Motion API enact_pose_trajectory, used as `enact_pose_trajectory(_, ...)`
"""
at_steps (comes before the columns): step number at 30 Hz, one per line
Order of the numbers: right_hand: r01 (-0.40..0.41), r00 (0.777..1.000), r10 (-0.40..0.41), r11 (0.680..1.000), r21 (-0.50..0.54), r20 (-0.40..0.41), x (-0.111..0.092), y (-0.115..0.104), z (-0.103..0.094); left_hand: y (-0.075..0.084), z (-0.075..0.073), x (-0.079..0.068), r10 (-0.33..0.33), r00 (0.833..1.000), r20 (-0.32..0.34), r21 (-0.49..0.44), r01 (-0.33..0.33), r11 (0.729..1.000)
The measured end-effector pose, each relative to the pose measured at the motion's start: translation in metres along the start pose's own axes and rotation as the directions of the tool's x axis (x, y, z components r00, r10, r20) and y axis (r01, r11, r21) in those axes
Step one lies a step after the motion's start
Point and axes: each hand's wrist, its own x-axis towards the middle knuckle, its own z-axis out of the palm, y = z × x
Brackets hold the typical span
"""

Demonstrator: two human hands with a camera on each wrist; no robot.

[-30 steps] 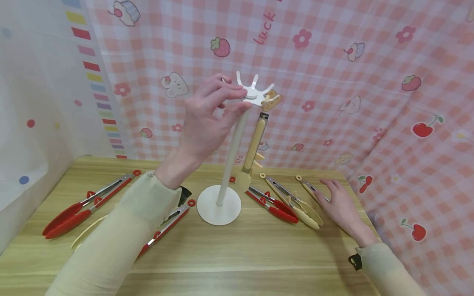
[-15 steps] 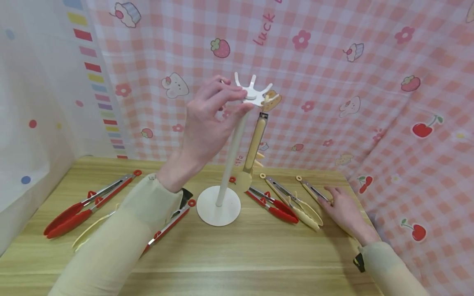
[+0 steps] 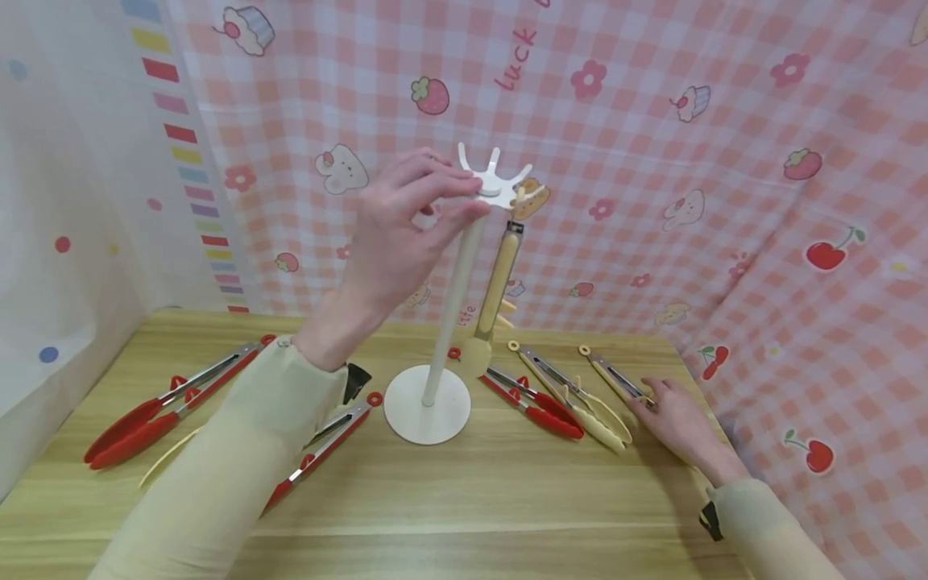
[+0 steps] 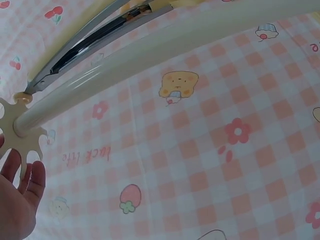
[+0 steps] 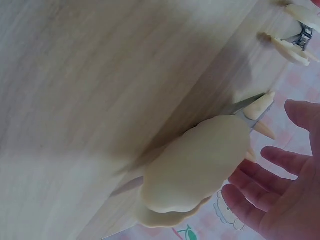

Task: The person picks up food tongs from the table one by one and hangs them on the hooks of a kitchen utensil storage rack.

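- Head view: left hand pinches the stand by its top.
- Right hand, fingers loosely parted, beside the tongs nearest the bench's right edge.

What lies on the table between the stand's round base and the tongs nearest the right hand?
Red tongs, then cream tongs, lie there, as the head view shows.

Checked cloth (pink) behind wooden table.
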Motion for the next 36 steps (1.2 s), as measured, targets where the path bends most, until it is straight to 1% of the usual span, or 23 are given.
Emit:
enact_pose_trajectory(3,0.005,1.000,-0.005,1.000,-0.015,0.000,-0.001,0.004,0.001,0.003,0.003,0.000,-0.004,1.000,-0.009,-0.005,0.003,1.000)
enact_pose_trajectory(7,-0.001,1.000,0.002,0.999,-0.039,0.021,-0.003,0.007,0.003,0.007,0.007,0.000,-0.012,1.000,-0.017,0.005,0.012,1.000)
enact_pose_trajectory(12,-0.003,1.000,0.004,0.999,-0.036,0.031,-0.003,0.008,0.005,0.009,0.011,-0.002,-0.025,1.000,-0.018,0.068,0.026,0.997)
enact_pose_trajectory(16,-0.003,0.999,0.004,1.000,-0.030,0.041,-0.003,0.009,0.005,0.012,0.014,-0.002,-0.015,1.000,-0.026,0.106,0.018,0.994)
enact_pose_trajectory(20,-0.036,0.996,0.038,0.999,-0.021,0.078,-0.003,0.011,0.004,0.015,0.017,-0.002,-0.011,1.000,-0.029,0.129,0.015,0.991)
enact_pose_trajectory(24,-0.076,0.992,0.077,0.997,-0.020,0.103,-0.004,0.013,0.002,0.019,0.020,-0.003,-0.019,1.000,-0.022,0.172,0.022,0.985)
enact_pose_trajectory(31,-0.100,0.990,0.101,0.995,-0.014,0.101,-0.006,0.017,0.002,0.026,0.024,-0.002,-0.021,0.999,-0.043,0.219,0.030,0.975)
enact_pose_trajectory(36,-0.088,0.991,0.090,0.996,-0.021,0.096,-0.007,0.019,0.005,0.027,0.026,-0.003,-0.023,0.998,-0.055,0.235,0.035,0.971)
